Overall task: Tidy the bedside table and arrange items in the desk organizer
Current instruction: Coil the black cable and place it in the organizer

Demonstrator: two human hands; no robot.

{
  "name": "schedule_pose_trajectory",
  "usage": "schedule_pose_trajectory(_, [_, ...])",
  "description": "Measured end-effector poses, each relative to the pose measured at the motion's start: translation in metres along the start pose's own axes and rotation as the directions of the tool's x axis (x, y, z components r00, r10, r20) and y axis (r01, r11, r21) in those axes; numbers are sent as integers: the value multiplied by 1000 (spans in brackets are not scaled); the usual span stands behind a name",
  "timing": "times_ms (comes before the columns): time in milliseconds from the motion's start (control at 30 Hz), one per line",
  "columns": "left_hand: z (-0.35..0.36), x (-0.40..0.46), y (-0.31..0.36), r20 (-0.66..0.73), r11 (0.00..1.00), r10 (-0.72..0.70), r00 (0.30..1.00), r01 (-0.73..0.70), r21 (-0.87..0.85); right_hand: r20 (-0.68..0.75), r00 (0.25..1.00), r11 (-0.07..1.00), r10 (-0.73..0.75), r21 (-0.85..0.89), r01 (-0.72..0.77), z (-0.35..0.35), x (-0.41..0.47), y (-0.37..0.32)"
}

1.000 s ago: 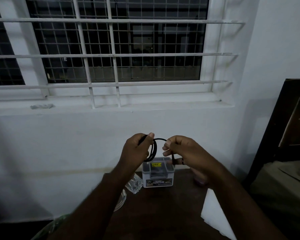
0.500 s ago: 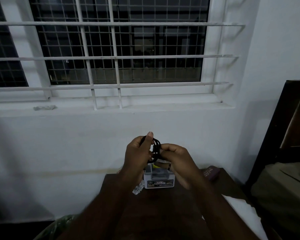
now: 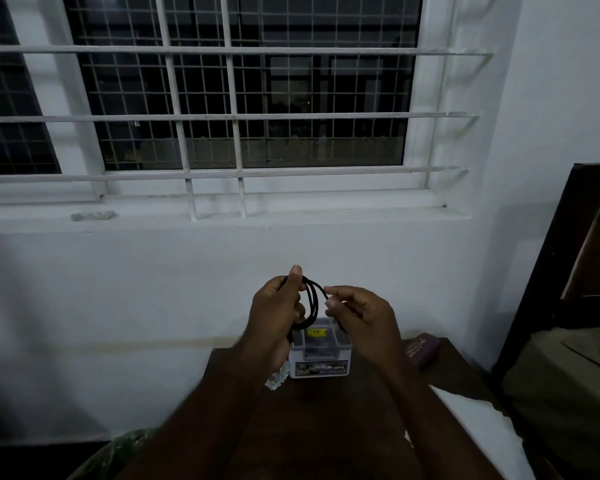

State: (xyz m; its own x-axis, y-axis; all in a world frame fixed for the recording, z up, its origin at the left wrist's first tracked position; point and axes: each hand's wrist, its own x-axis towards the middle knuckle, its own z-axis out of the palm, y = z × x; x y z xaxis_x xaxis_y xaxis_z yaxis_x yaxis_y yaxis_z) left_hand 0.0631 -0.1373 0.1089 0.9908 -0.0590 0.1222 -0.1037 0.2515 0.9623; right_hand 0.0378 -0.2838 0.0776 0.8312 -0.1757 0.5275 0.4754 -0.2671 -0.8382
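Overhead, thin black cable [image 3: 311, 299] (looped in coils), left hand [image 3: 278, 311] gripping, right hand [image 3: 357, 311] fingers pinching it.

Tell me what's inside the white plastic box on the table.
Through the clear lid of the white plastic box only a yellow label and dark shapes show. The hands and black cable cover part of it, so its contents cannot be identified.

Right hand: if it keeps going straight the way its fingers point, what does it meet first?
The right hand points left across the black cable loops it pinches, so past the cable it would likely meet the left hand first; depth between them is unclear.
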Motion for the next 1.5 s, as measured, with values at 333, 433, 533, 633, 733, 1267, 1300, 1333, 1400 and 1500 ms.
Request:
schedule_pose_trajectory(333, [2,-1,-4,-30,971,159,987,-151,184,205,953,887,224,361,-286,26,-4,-15])
schedule_pose_trajectory(433, [1,0,-6,-63,944,222,973,-198,264,252,938,836,238,439,-330,25,-6,-18])
schedule_pose_trajectory(533, [1,1,-5,-76,913,294,953,-257,315,278,933,835,227,437,-334,24,-10,-16])
schedule_pose_trajectory(633, [1,-1,-5,-80,850,412,908,-351,393,310,911,679,271,609,-409,20,-10,-14])
schedule_pose_trajectory(733, [2,-3,-4,-86,878,387,918,-338,340,289,931,811,225,474,-343,21,-10,-15])
schedule_pose_trajectory(1267, [-13,2,-10,20,849,399,917,-378,369,414,865,457,283,735,-501,29,-19,-2])
schedule_pose_trajectory(1300, [-16,2,-10,45,847,397,917,-385,367,438,859,432,265,743,-512,30,-21,0])
schedule_pose_trajectory(1333, [-18,2,-10,72,847,390,918,-388,362,456,857,411,241,751,-516,31,-23,2])
schedule_pose_trajectory(1400, [-20,3,-9,124,860,362,924,-383,336,467,864,376,188,778,-503,32,-27,5])
schedule_pose_trajectory(1500, [-21,5,-8,161,861,355,921,-389,328,464,877,345,125,809,-477,32,-30,8])
